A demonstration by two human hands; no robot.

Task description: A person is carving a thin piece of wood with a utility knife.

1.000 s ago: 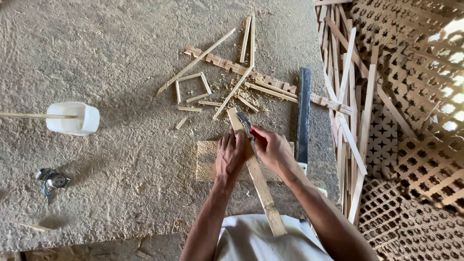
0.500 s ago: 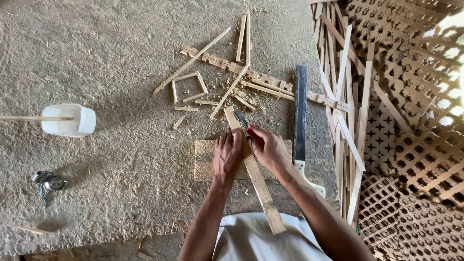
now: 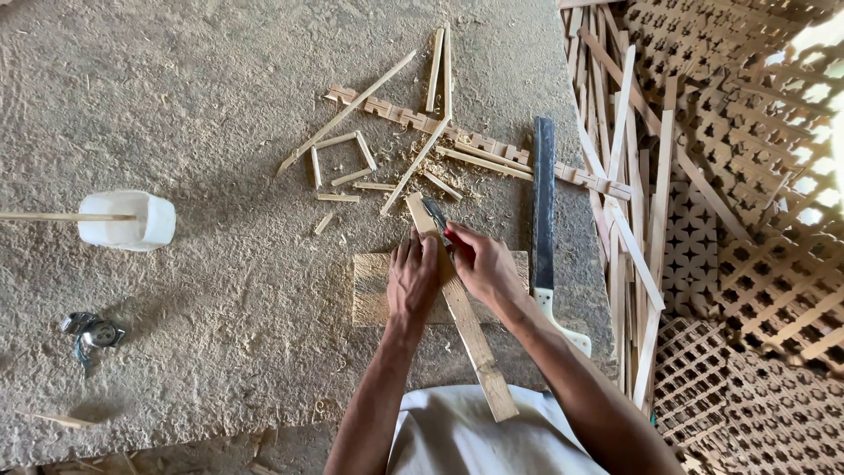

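A long flat wooden strip (image 3: 470, 334) lies slanted across a small wooden block (image 3: 374, 286) on the rough floor. My left hand (image 3: 413, 277) presses flat on the strip over the block. My right hand (image 3: 483, 264) grips a small dark-bladed tool (image 3: 434, 213) whose blade rests on the strip near its far end. Wood chips and short cut sticks (image 3: 352, 176) lie scattered just beyond the strip's tip.
A long dark blade with a pale handle (image 3: 545, 220) lies right of my hands. Notched strips (image 3: 413, 119) lie farther off. Loose strips (image 3: 629, 176) and lattice panels (image 3: 756, 176) pile at the right. A white container with a stick (image 3: 127, 220) and a small metal object (image 3: 92, 332) sit left.
My hands and the strip stay in the same place on the block. The view has shifted only slightly.
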